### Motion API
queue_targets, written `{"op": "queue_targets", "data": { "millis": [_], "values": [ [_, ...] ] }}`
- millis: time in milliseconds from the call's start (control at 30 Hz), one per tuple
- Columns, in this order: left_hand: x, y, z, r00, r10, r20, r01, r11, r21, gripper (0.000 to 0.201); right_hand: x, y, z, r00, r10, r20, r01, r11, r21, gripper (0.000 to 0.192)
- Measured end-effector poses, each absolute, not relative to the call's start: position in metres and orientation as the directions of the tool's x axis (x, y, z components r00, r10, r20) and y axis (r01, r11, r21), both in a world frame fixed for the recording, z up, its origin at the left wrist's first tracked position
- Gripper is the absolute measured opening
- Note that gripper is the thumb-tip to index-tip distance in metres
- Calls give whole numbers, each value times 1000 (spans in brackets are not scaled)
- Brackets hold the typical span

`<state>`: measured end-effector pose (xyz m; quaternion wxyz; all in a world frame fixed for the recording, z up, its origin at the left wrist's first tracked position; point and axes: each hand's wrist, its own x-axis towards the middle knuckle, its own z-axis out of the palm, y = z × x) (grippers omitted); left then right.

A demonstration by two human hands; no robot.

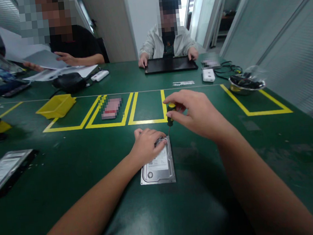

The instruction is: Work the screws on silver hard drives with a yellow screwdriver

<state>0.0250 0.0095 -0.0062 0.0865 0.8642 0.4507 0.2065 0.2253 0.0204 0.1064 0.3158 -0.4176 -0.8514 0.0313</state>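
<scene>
A silver hard drive (pixel 164 173) with a white label lies flat on the green table in front of me. My left hand (pixel 148 144) is laid over its far left part, gripping it with fingers curled across the top; it hides some of the label. Above the drive's far right corner, my right hand (pixel 193 110) pinches a short black-and-yellow screwdriver (pixel 170 120) between thumb and fingers. The screwdriver stands nearly upright, its thin shaft pointing down at that corner. Whether the tip sits in a screw is too small to tell.
Left of me lies another hard drive (pixel 6 170). A yellow bin (pixel 57 105) and a blurred pink object (pixel 111 108) sit among yellow tape marks. A bowl of dark parts (pixel 246 85) stands right. Across the table, one person holds a black tray (pixel 170 64), another holds papers (pixel 40 60).
</scene>
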Motion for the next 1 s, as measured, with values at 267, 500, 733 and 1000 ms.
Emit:
{"op": "queue_targets", "data": {
  "millis": [267, 500, 733, 1000],
  "values": [
    [26, 10, -6, 504, 816, 281, 746, -576, 334, 21, 216, 22, 98, -358, 755, 549, 819, 537, -204, 21],
    [25, 9, -7, 503, 816, 283, 747, -576, 333, 22, 214, 21, 95, -335, 761, 556, 878, 467, -110, 36],
    [26, 10, -6, 505, 818, 275, 746, -574, 338, 23, 205, 19, 89, -247, 778, 577, 935, 348, -69, 35],
    [27, 9, -6, 503, 817, 282, 746, -575, 336, 23, 203, 13, 95, -239, 812, 532, 927, 354, -124, 32]
  ]
}}
